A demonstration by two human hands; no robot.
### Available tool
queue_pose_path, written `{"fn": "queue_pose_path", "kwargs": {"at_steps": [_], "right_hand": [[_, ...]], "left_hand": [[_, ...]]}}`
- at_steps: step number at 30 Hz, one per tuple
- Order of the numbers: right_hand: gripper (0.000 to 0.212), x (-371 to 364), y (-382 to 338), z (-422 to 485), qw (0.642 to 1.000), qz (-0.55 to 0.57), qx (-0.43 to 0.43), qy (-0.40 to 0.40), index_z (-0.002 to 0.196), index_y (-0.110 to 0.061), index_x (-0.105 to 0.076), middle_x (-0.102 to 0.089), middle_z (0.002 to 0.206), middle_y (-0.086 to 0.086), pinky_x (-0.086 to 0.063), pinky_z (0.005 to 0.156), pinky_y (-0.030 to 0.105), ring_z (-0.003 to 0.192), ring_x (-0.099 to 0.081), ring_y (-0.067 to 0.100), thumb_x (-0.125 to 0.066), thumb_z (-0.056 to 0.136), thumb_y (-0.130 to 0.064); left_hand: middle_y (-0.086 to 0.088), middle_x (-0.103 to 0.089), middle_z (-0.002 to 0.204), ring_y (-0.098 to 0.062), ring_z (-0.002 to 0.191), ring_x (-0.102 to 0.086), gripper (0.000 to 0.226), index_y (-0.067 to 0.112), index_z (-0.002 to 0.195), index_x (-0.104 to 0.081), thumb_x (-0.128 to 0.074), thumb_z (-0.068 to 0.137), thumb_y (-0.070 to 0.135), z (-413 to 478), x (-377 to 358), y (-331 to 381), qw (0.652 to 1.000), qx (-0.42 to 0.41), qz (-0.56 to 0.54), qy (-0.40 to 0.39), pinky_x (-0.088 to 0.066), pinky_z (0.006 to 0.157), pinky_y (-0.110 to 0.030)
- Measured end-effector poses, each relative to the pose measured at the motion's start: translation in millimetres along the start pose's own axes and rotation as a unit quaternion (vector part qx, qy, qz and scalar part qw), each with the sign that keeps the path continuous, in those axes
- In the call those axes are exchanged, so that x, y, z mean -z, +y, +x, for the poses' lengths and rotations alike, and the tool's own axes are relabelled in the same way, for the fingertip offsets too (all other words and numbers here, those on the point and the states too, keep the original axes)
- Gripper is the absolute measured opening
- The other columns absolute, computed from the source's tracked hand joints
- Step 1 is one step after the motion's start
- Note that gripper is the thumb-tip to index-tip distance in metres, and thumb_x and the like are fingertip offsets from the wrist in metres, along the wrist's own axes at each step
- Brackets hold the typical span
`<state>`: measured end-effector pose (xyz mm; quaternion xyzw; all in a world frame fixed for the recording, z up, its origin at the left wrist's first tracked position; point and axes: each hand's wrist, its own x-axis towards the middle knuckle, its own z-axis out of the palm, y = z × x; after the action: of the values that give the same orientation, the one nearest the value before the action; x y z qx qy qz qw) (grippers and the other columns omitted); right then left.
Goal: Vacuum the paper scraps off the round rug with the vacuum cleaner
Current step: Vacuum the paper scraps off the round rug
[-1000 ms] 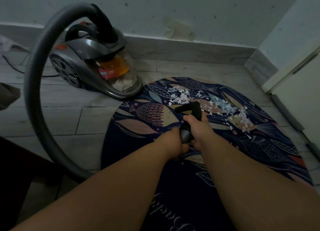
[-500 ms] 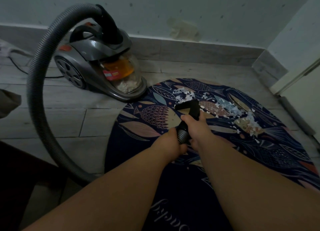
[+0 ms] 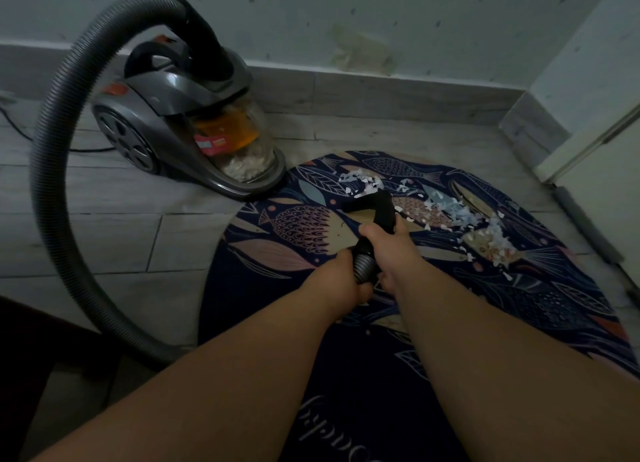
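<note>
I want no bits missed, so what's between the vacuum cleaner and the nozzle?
Head view: the rug's edge, mostly bare, with a small cluster of paper scraps right by the nozzle.

Speckled wall [image 3: 415, 14]; grey baseboard [image 3: 381, 92]; tiled floor [image 3: 104, 240].

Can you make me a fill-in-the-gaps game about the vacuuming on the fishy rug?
1. The vacuum cleaner stands on the floor to the ____ of the round rug.
2. The left hand grips the ribbed grey ____.
3. The right hand grips the black nozzle, which sits right beside the white paper ____.

Missing words: left; hose; scraps.
</note>
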<state>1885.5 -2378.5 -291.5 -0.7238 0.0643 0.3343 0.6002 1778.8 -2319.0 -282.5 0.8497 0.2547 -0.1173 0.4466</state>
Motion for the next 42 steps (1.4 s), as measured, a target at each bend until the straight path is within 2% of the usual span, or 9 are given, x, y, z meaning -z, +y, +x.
{"fn": "queue_pose_path", "kwargs": {"at_steps": [3, 6, 12, 17, 25, 27, 30, 38, 42], "right_hand": [[0.079, 9, -1, -2, 1.000, -0.003, -0.009, 0.026, 0.153, -0.036, -0.026, -0.058, 0.122, 0.013, -0.056, 0.075, 0.044, 0.096, -0.062, 0.033, -0.068, 0.089, -0.019], [0.083, 26, -2, -5, 0.999, -0.009, -0.014, 0.050, 0.154, -0.038, -0.021, -0.056, 0.124, 0.012, -0.056, 0.077, 0.048, 0.096, -0.061, 0.035, -0.067, 0.088, -0.021], [0.084, 63, -1, -8, 0.995, -0.028, -0.013, 0.095, 0.156, -0.035, -0.017, -0.048, 0.133, 0.013, -0.054, 0.082, 0.052, 0.096, -0.058, 0.035, -0.066, 0.090, -0.020], [0.085, 88, 1, -8, 0.991, -0.043, -0.031, 0.123, 0.157, -0.033, -0.015, -0.043, 0.143, 0.013, -0.050, 0.079, 0.049, 0.100, -0.056, 0.038, -0.066, 0.090, -0.024], [0.079, 99, 1, 0, 0.985, -0.034, -0.035, 0.165, 0.158, -0.027, -0.017, -0.047, 0.132, 0.012, -0.050, 0.083, 0.047, 0.096, -0.052, 0.033, -0.063, 0.094, -0.020], [0.080, 96, 0, 2, 0.985, -0.042, -0.041, 0.163, 0.159, -0.028, -0.010, -0.036, 0.121, 0.006, -0.051, 0.091, 0.052, 0.094, -0.049, 0.031, -0.059, 0.096, -0.021], [0.086, 89, 0, 3, 0.985, -0.043, -0.052, 0.160, 0.158, -0.037, -0.005, -0.043, 0.131, 0.009, -0.051, 0.094, 0.059, 0.100, -0.054, 0.037, -0.060, 0.092, -0.024], [0.085, 62, -3, 1, 0.991, -0.052, -0.044, 0.115, 0.156, -0.037, -0.014, -0.048, 0.137, 0.015, -0.054, 0.084, 0.054, 0.100, -0.057, 0.038, -0.063, 0.086, -0.027], [0.088, 53, -1, 0, 0.990, -0.058, -0.042, 0.120, 0.158, -0.037, -0.005, -0.045, 0.140, 0.011, -0.052, 0.092, 0.057, 0.106, -0.056, 0.038, -0.060, 0.090, -0.025]], "left_hand": [[-0.015, -0.056, 0.120, -0.033, 0.098, -0.061, 0.052, 0.010, 0.131, -0.038, -0.060, 0.087, 0.025, 1, -6, 8, 0.999, -0.002, -0.024, -0.022, -0.053, 0.082, -0.038], [-0.014, -0.054, 0.123, -0.032, 0.102, -0.058, 0.053, 0.012, 0.134, -0.037, -0.060, 0.087, 0.024, 2, -15, 19, 0.999, -0.020, -0.014, -0.040, -0.047, 0.077, -0.031], [-0.012, -0.054, 0.126, -0.028, 0.108, -0.054, 0.054, 0.013, 0.134, -0.039, -0.061, 0.088, 0.030, 9, -37, 41, 0.997, -0.046, 0.022, -0.064, -0.041, 0.080, -0.030], [-0.011, -0.055, 0.123, -0.027, 0.106, -0.055, 0.051, 0.014, 0.132, -0.040, -0.061, 0.088, 0.027, 13, -51, 54, 0.994, -0.068, 0.023, -0.084, -0.042, 0.080, -0.030], [-0.013, -0.055, 0.125, -0.027, 0.110, -0.054, 0.056, 0.011, 0.138, -0.034, -0.059, 0.089, 0.023, 19, -61, 59, 0.992, -0.088, 0.042, -0.078, -0.038, 0.079, -0.025], [-0.013, -0.055, 0.126, -0.027, 0.110, -0.054, 0.057, 0.012, 0.139, -0.033, -0.059, 0.089, 0.023, 19, -60, 56, 0.992, -0.089, 0.045, -0.074, -0.038, 0.079, -0.025], [-0.013, -0.055, 0.126, -0.027, 0.109, -0.054, 0.057, 0.013, 0.138, -0.035, -0.060, 0.089, 0.026, 19, -56, 51, 0.993, -0.086, 0.048, -0.066, -0.038, 0.079, -0.025], [-0.011, -0.057, 0.120, -0.026, 0.103, -0.056, 0.049, 0.011, 0.128, -0.040, -0.060, 0.087, 0.031, 16, -44, 37, 0.995, -0.063, 0.063, -0.033, -0.041, 0.078, -0.029], [-0.011, -0.056, 0.122, -0.026, 0.105, -0.055, 0.052, 0.011, 0.131, -0.039, -0.060, 0.088, 0.030, 16, -40, 31, 0.996, -0.063, 0.062, -0.033, -0.040, 0.078, -0.027]]}}
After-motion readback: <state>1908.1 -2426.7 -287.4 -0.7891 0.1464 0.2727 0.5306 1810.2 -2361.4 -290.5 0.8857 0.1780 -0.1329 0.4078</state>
